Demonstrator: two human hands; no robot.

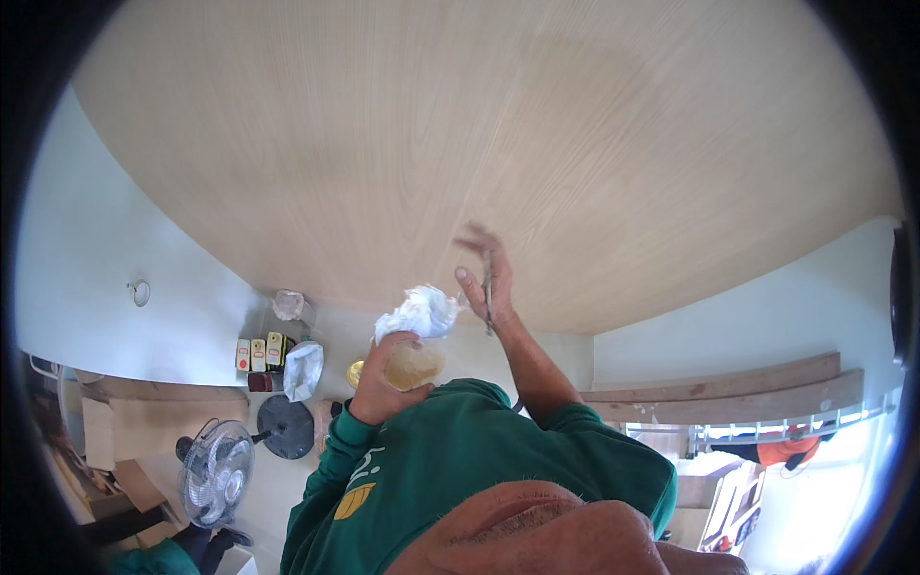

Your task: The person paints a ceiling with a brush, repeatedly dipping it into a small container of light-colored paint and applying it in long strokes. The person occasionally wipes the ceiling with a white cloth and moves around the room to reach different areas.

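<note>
Close in front of my green sleeve, my left hand [385,379] is wrapped round a small tub [416,366] with pale tan contents. A crumpled white cloth [420,312] sits at the same hand, above the tub's rim. Farther to the right, my right hand [491,283] is raised towards a large wood-grain panel [460,125]. A thin flat tool [489,292], seen edge-on, lies along that palm; its kind cannot be made out. The right fingertips are smeared by motion, and I cannot tell whether they touch the panel.
At lower left are a standing fan [218,471], its round dark base [286,427], several tins [259,354], a white bag [304,372] and cardboard [168,422]. Long boards [728,391] rest on a rail at right, near orange fabric [791,450]. White walls flank the panel.
</note>
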